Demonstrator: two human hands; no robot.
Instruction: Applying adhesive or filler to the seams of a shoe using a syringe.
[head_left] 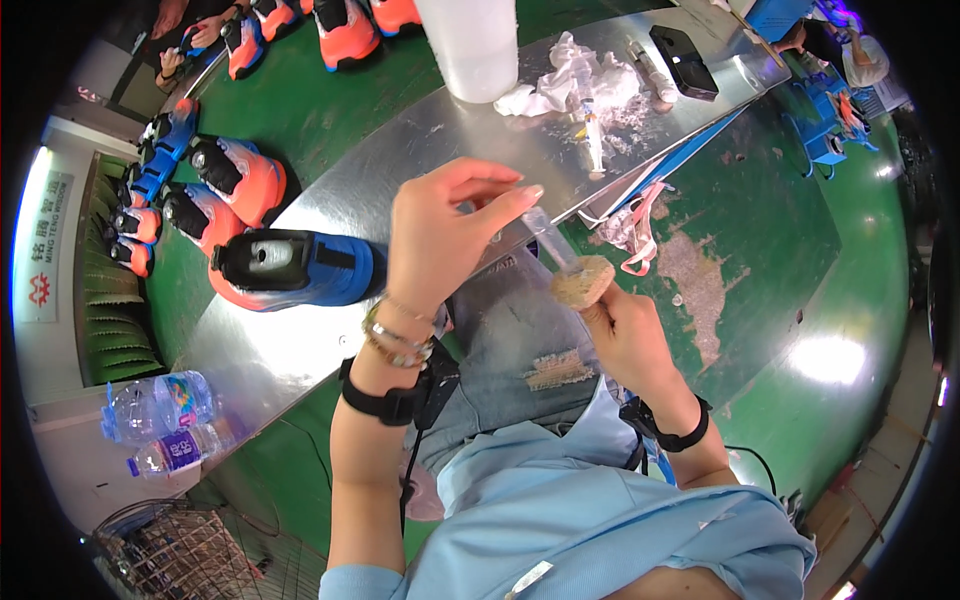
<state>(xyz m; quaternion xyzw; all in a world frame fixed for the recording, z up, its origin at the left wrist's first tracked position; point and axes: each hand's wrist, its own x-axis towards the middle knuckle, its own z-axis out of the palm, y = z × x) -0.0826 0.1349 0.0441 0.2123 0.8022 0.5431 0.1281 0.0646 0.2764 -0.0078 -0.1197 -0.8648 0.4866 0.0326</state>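
My left hand [440, 230] pinches the upper end of a clear plastic tube [550, 242] between thumb and fingers. The tube slants down to the right, its lower end at a round, rough tan pad [583, 284]. Below the pad, my right hand [635, 345] is closed on it, with the thumb toward its underside; some fingers are hidden. Both hands are over my lap, by the near edge of the metal table. Left of my left hand, a blue and orange shoe [325, 268] stands on the table.
The metal table [420, 150] holds a white container [470, 50], crumpled white tissue [600, 75], a syringe [592, 140] and a black phone-like device [683, 62]. More orange shoes [240, 175] stand at the left. Plastic bottles [165, 405] lie lower left. Another person's hands [205, 32] show far left.
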